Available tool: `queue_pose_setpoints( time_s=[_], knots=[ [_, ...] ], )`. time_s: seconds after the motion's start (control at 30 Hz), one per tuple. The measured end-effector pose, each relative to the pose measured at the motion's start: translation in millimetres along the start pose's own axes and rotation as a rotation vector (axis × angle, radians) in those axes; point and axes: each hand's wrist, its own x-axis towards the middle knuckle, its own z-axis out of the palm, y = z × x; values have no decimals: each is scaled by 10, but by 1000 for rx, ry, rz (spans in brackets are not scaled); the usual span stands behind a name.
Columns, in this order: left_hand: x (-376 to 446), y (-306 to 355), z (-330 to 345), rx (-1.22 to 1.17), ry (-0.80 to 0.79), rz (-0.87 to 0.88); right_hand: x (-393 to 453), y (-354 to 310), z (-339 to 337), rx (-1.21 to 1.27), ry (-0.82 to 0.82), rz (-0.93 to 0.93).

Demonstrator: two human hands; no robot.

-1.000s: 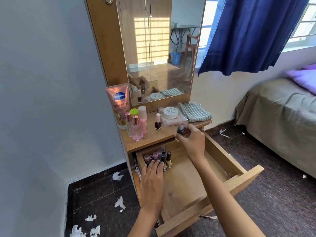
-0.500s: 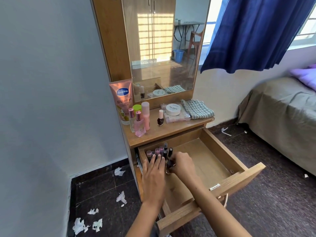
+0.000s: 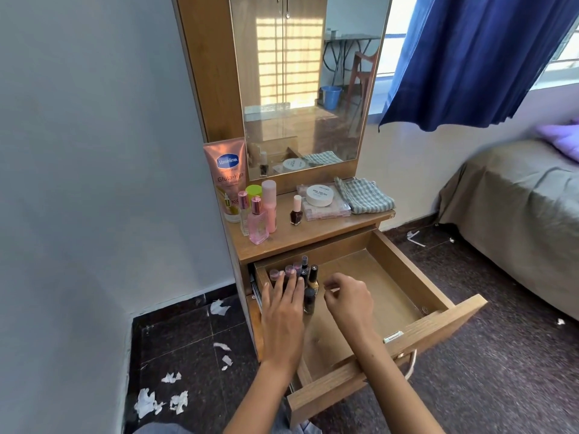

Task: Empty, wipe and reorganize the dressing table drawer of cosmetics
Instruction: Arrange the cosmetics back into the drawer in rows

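The wooden drawer [image 3: 407,270] stands pulled out under the dressing table top [image 3: 313,236]. Several small nail polish bottles [image 3: 305,270] stand in a cluster in its back left corner. My left hand [image 3: 282,311] lies flat with straight fingers against those bottles. A dark bottle [image 3: 309,300] stands just right of my left hand. My right hand [image 3: 347,300] hovers beside that bottle with loosely curled fingers and holds nothing. On the top stand a dark nail polish [image 3: 296,211], a white jar [image 3: 319,195] on a clear case, a checked cloth [image 3: 363,195], perfume bottles [image 3: 258,220] and a Vaseline tube [image 3: 227,180].
A mirror [image 3: 307,83] rises behind the table top. A bed [image 3: 517,208] stands to the right under a blue curtain [image 3: 476,57]. Torn tissue scraps [image 3: 159,399] litter the dark floor on the left. A grey wall [image 3: 94,151] bounds the left side.
My right hand took a dark bottle from the table top, carried it down into the drawer, set it beside the cluster and let go. My left hand stayed on the bottles.
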Motion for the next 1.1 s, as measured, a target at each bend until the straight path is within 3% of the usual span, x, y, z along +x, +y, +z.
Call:
queue_pose_setpoints(
  time_s=[0.17, 0.37, 0.73, 1.1],
  knots=[
    [189, 78, -147, -49, 79, 54, 36, -24, -10, 168, 127, 10],
    [1029, 267, -338, -17, 177, 114, 53, -12, -13, 219, 150, 38],
    [1551, 208, -227, 194, -1, 108, 81, 17, 20, 234, 155, 32],
    [1209, 237, -292, -120, 78, 411, 90, 16, -29, 362, 251, -56]
  ],
)
